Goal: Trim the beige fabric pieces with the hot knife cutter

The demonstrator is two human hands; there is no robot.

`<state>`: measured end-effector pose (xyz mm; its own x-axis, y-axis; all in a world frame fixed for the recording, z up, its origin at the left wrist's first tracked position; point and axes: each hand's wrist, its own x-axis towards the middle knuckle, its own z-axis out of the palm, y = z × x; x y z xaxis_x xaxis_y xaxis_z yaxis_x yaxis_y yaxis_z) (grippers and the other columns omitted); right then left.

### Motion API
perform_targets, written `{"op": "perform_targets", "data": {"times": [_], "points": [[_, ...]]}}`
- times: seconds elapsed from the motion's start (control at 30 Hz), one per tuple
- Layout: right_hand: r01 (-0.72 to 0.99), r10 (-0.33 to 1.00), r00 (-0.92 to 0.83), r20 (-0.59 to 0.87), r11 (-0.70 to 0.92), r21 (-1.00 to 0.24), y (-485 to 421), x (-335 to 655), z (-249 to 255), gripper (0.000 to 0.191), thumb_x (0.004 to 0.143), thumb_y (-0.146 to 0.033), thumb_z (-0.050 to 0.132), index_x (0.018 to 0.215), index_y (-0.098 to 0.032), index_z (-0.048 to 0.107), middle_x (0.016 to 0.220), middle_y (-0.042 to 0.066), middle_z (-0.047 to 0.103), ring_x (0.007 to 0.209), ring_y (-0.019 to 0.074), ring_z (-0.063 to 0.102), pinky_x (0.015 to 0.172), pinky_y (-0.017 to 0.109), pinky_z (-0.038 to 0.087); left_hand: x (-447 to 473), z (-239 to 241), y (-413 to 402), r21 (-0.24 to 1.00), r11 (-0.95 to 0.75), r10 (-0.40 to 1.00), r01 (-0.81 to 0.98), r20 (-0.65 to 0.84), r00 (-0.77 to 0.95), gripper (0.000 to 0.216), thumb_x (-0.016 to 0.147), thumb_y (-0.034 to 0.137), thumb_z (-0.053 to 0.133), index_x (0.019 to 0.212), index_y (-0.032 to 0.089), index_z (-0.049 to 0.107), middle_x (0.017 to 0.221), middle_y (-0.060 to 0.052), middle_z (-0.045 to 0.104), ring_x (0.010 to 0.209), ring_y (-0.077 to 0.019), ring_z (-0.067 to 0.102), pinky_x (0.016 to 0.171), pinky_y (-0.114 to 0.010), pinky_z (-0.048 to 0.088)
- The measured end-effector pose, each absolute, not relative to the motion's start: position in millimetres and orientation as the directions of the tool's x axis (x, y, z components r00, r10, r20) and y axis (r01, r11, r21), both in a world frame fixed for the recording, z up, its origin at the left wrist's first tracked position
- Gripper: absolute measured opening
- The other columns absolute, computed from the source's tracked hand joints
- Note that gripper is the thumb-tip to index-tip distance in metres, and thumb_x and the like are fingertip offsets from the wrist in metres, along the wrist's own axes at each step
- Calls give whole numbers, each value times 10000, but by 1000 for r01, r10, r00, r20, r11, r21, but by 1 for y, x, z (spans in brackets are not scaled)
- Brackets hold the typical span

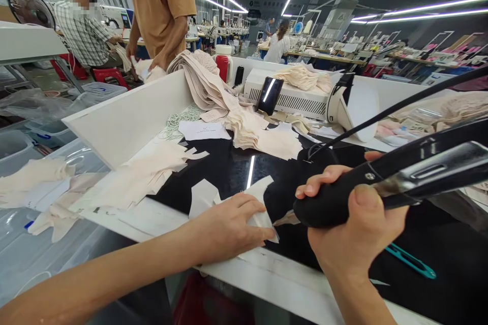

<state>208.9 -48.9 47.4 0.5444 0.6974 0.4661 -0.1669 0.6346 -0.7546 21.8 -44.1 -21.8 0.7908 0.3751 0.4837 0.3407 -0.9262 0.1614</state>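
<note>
My left hand (232,226) lies at the near edge of the black tabletop, its curled fingers and thumb holding a small stack of pale cut pieces (261,190). Another pale cut piece (202,198) pokes out behind the knuckles. Raised over the table, my right hand (354,233) wraps round a long black hand-held tool (331,200) with a silver metal part; its exact kind is unclear. The tool's rounded end points toward my left hand. A thin beige strip (286,218) shows beneath that end. Below my right wrist lies a teal slotted tool (412,261).
Beige fabric stacks (247,124) lie behind, more fabric (141,172) at left. A white panel (133,117) borders the table. A phone (270,95) leans on a vented white box (305,101). A black cable (404,104) crosses at right. A co-worker in brown (160,5) stands beyond, handling fabric.
</note>
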Motion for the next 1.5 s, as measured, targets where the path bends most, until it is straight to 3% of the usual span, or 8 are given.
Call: {"op": "perform_targets", "data": {"times": [1.1, 1.3, 1.43, 1.5], "points": [[-181, 684, 550, 479, 658, -731, -41, 206, 47, 435, 773, -363, 852, 1126, -276, 614, 709, -88, 706, 464, 154, 619, 445, 278, 548, 20, -20, -44, 180, -923, 384, 340, 460, 800, 242, 1128, 277, 619, 1263, 236, 817, 1309, -168, 669, 1276, -275, 639, 1144, -400, 573], [-153, 693, 530, 488, 645, -749, -41, 204, 42, 453, 830, -336, 829, 1224, -277, 613, 759, -77, 691, 514, 145, 622, 481, 271, 556, 19, -21, -43, 188, -922, 387, 339, 462, 798, 238, 1119, 271, 632, 1279, 249, 807, 1333, -165, 660, 1293, -283, 632, 1149, -413, 569], [-157, 704, 534, 468, 627, -763, -46, 204, 43, 436, 820, -329, 833, 1196, -280, 617, 761, -74, 695, 513, 148, 631, 480, 280, 571, 25, -25, -57, 141, -911, 408, 388, 451, 794, 220, 1096, 297, 689, 1287, 212, 758, 1341, -184, 673, 1308, -305, 643, 1196, -476, 534], [-170, 714, 527, 460, 619, -767, -50, 205, 45, 448, 789, -318, 841, 1179, -275, 624, 738, -76, 700, 498, 151, 624, 463, 280, 571, 28, -25, -70, 111, -898, 428, 426, 446, 786, 329, 1079, 376, 728, 1351, 192, 705, 1351, -204, 686, 1341, -336, 640, 1208, -518, 522]]}}
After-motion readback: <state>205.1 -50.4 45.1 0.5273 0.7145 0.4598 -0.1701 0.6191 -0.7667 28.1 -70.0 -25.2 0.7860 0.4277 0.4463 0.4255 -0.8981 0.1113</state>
